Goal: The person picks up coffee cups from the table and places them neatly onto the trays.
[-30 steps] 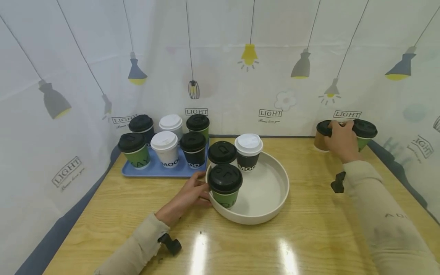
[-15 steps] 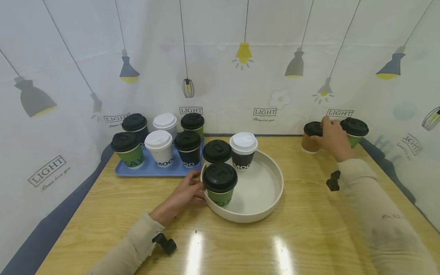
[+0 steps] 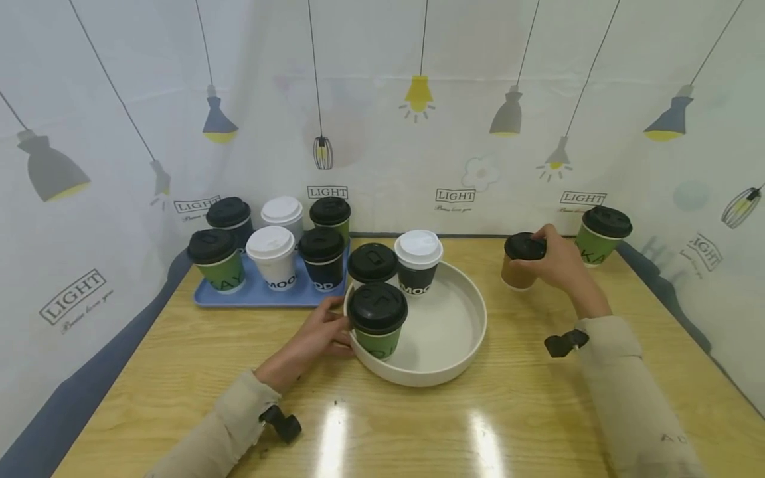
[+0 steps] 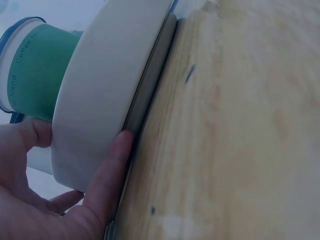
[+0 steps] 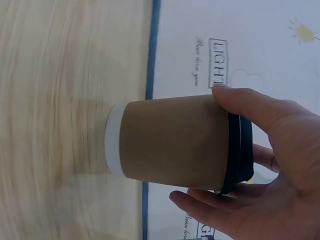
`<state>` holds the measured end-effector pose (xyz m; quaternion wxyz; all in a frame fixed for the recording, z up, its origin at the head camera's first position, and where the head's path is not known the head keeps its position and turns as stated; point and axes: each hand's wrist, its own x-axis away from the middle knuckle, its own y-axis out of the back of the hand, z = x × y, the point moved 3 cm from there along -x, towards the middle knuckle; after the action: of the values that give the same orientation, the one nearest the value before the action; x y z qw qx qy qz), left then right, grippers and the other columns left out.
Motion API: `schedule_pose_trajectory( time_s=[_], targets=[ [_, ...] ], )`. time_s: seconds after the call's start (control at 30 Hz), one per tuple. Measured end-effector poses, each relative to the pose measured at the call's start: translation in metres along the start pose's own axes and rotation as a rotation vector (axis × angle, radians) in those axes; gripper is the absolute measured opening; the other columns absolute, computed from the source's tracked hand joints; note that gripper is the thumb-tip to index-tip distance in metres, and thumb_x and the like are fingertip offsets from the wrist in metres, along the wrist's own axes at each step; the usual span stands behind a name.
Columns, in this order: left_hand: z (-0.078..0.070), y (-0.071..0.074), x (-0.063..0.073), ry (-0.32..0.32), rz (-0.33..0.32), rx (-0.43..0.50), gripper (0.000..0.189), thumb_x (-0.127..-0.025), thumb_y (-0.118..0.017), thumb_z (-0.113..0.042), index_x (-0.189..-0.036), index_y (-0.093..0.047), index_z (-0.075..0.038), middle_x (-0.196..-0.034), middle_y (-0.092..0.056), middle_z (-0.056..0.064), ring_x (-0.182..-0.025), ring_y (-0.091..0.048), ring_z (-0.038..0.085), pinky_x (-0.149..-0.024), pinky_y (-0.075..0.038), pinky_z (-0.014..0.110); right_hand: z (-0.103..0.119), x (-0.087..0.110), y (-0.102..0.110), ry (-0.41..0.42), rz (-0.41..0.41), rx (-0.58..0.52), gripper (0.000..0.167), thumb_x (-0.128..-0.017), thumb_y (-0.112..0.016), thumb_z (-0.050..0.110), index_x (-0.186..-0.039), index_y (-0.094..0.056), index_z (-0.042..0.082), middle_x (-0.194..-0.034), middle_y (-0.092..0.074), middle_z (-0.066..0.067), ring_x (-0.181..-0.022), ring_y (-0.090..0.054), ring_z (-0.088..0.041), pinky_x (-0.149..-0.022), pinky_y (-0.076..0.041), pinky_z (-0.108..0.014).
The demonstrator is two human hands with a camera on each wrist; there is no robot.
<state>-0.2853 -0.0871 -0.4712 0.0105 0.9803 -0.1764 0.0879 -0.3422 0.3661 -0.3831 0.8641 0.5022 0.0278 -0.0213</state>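
My right hand holds a brown paper coffee cup by its upper part, near the black lid, thumb on one side and fingers on the other. The cup is upright; whether its base touches the table cannot be told. My left hand grips the left side of a round cream tray, thumb at the wall and a finger along its underside. In that tray stand a green cup with a black lid, a black cup with a white lid, and another black-lidded cup, mostly hidden.
A blue rectangular tray at the back left bears several lidded cups in two rows. Behind my right hand, a green cup with a black lid stands near the wall sheet. All this is on a wooden table.
My right hand has drawn the brown cup away from the green cup, leftward and nearer to me. The left hand keeps its hold on the round tray. The head view has swung slightly right.
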Motion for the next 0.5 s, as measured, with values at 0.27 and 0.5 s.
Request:
schedule_pose_trajectory(
  time_s=[0.27,0.5],
  targets=[
    [0.001,0.001,0.001,-0.008,0.009,0.011,0.063,-0.102,-0.05,-0.01,-0.159,-0.023,-0.005,-0.127,-0.054,0.026,-0.08,-0.072,0.018,-0.079,-0.066,0.039,0.01,0.017,-0.015,0.081,-0.059,-0.124,0.081,-0.089,-0.081,0.038,-0.14,-0.038,-0.007,-0.147,-0.042,-0.041,-0.134,-0.045,-0.057,-0.109,-0.042,-0.07],
    [0.001,0.001,0.0,-0.009,0.009,0.013,0.062,-0.102,-0.051,-0.011,-0.158,-0.024,-0.004,-0.129,-0.054,0.028,-0.079,-0.072,0.019,-0.079,-0.066,0.039,0.021,0.026,-0.013,0.077,-0.056,-0.166,0.084,-0.089,-0.08,0.045,-0.143,-0.038,-0.002,-0.154,-0.038,-0.037,-0.141,-0.04,-0.055,-0.11,-0.041,-0.07]
  ],
)
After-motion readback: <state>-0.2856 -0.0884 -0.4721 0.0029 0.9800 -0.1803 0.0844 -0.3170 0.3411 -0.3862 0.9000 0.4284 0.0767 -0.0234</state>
